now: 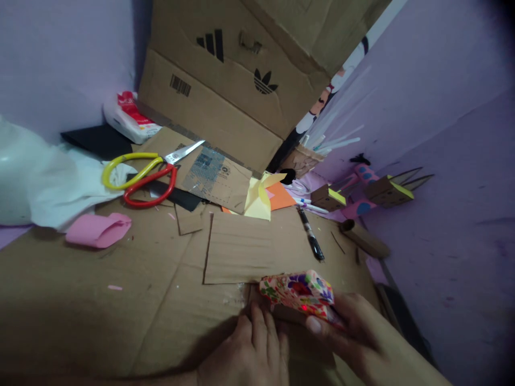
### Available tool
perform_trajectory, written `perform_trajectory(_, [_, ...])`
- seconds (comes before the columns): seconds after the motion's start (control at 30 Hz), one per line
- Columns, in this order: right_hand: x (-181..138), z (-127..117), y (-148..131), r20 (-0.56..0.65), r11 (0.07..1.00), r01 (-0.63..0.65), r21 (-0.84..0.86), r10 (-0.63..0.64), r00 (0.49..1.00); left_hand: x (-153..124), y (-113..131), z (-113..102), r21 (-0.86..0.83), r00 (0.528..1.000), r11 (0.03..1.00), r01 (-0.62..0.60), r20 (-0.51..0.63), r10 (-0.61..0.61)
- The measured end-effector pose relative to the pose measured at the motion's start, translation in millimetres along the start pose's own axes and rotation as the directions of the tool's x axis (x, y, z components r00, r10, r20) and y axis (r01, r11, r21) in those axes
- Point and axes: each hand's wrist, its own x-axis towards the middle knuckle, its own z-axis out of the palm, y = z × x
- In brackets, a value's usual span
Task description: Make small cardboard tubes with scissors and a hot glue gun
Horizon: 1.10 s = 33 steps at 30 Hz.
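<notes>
My right hand is wrapped around a floral-patterned glue gun with a small red light on its side. Its nozzle end points left, close to the lower edge of a flat rectangular cardboard piece. Just below that nozzle, my left hand lies with fingers stretched out over the brown cardboard surface. A darker cardboard piece shows partly under the glue gun, beside my left fingers. Its far side is hidden by my hands.
Scissors with yellow and red handles lie at back left, near a pink paper loop. A black marker and a cardboard tube are on the right. A large cardboard box stands behind, with folded yellow paper before it.
</notes>
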Motion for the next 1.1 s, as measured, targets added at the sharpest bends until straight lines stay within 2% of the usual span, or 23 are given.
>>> perform_trajectory(0.17, [-2.6,0.4,-2.6,0.006,1.0,-0.02,-0.017,0.02,1.0,-0.4,0.1,-3.4,-0.01,0.998,1.0,0.014,0.06,-0.013])
perform_trajectory(0.33, [-1.2,2.6,2.3,0.039,1.0,-0.025,-0.017,0.025,0.999,0.0,2.9,2.8,-0.002,0.998,0.999,0.038,-0.051,-0.038])
perform_trajectory(0.43, [0.3,3.3,3.7,0.067,1.0,-0.026,0.016,0.025,0.997,-1.6,4.6,7.5,-0.006,0.997,0.999,0.039,-0.059,-0.04])
perform_trajectory(0.6, [-0.6,3.3,5.3,0.01,0.998,-0.027,-0.047,0.028,1.0,-2.1,5.0,7.3,-0.006,0.997,0.999,0.041,-0.062,-0.041])
perform_trajectory(0.77, [-4.5,2.7,9.5,0.031,0.998,-0.02,-0.056,0.021,0.999,-2.5,5.9,7.4,0.005,1.0,1.0,-0.003,-0.004,0.003])
perform_trajectory(0.93, [-7.6,1.0,12.3,0.03,0.997,-0.041,-0.057,0.043,0.999,-4.8,7.7,10.8,0.016,0.998,1.0,0.016,-0.053,-0.015])
perform_trajectory(1.1, [-12.2,-0.1,14.3,-0.033,0.99,-0.077,-0.122,0.074,0.997,-4.2,3.4,3.5,0.005,0.999,1.0,0.021,-0.032,-0.021])
